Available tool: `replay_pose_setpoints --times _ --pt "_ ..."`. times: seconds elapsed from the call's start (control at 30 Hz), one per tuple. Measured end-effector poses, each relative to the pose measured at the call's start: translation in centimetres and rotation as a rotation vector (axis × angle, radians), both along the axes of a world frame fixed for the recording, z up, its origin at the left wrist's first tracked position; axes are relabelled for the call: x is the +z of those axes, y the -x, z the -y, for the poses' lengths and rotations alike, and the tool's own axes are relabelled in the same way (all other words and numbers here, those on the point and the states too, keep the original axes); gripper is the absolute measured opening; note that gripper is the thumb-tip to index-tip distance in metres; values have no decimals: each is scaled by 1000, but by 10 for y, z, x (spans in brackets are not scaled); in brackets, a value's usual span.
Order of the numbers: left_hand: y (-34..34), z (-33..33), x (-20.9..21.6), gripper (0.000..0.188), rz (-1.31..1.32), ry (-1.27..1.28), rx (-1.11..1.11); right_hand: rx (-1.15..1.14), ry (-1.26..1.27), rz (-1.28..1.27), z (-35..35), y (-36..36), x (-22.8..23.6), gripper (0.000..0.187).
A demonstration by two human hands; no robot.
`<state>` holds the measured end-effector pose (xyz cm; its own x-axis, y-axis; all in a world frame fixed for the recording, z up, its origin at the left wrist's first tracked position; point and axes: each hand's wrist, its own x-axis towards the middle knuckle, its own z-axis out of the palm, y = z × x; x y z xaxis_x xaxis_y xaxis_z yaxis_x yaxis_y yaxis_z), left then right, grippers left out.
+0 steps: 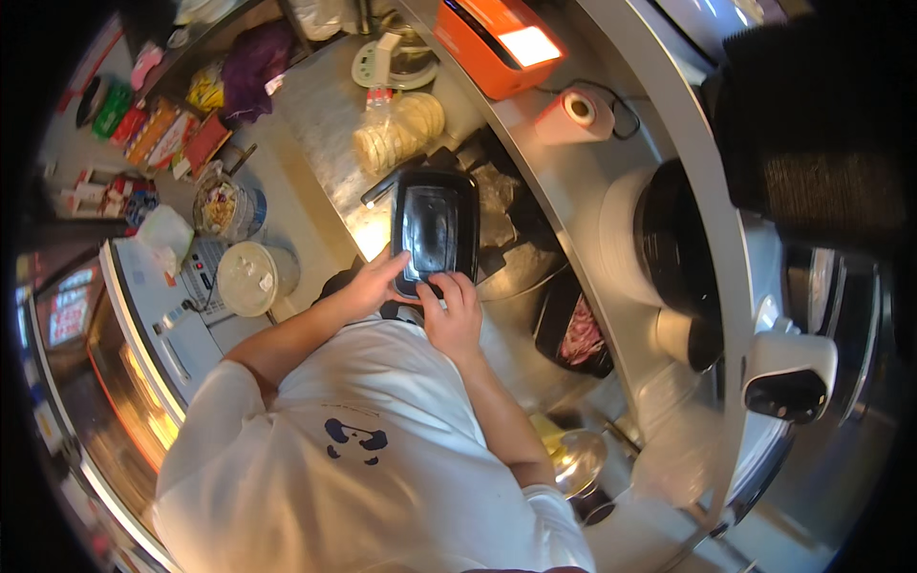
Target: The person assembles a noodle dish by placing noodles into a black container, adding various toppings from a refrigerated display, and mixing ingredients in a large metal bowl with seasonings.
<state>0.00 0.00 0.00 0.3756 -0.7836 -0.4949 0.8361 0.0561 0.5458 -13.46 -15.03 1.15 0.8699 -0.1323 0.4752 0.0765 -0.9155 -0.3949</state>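
A black rectangular plastic container (pixel 437 212) with a shiny surface is held in front of my waist, over the near edge of the metal counter (pixel 330 119). My left hand (pixel 368 289) grips its near left corner, thumb on the rim and the other fingers hidden beneath. At the near edge, my right hand (pixel 453 315) rests with bent fingers over the rim. Whether a clear lid covers the container cannot be made out. Beyond it lies a stack of pale flat rounds (pixel 406 129) in clear plastic. Dark compartments (pixel 497 196) sit just to its right.
A metal shelf along the right carries an orange device (pixel 497 43), a paper roll (pixel 573 115) and stacked black and white bowls (pixel 659 239). Below stands a black tray of sliced meat (pixel 581 334). To the left are a lidded bucket (pixel 250 279) and a waste bin (pixel 229 208).
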Motion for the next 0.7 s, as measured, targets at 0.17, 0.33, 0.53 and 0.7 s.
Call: replay_pose_setpoints --times 0.17,0.33,0.53,0.7 --pt "-44 -5 -5 45 273 -304 -152 -40 -55 61 8 -24 21 44" --pt "-59 1 -35 52 724 -288 80 -474 120 -152 97 -11 -3 53" --pt "-82 -18 -36 68 589 -310 -24 -611 189 -678 175 -34 -34 38" --pt "-130 -11 -24 67 542 -226 -181 -371 304 -539 170 -40 -23 25"
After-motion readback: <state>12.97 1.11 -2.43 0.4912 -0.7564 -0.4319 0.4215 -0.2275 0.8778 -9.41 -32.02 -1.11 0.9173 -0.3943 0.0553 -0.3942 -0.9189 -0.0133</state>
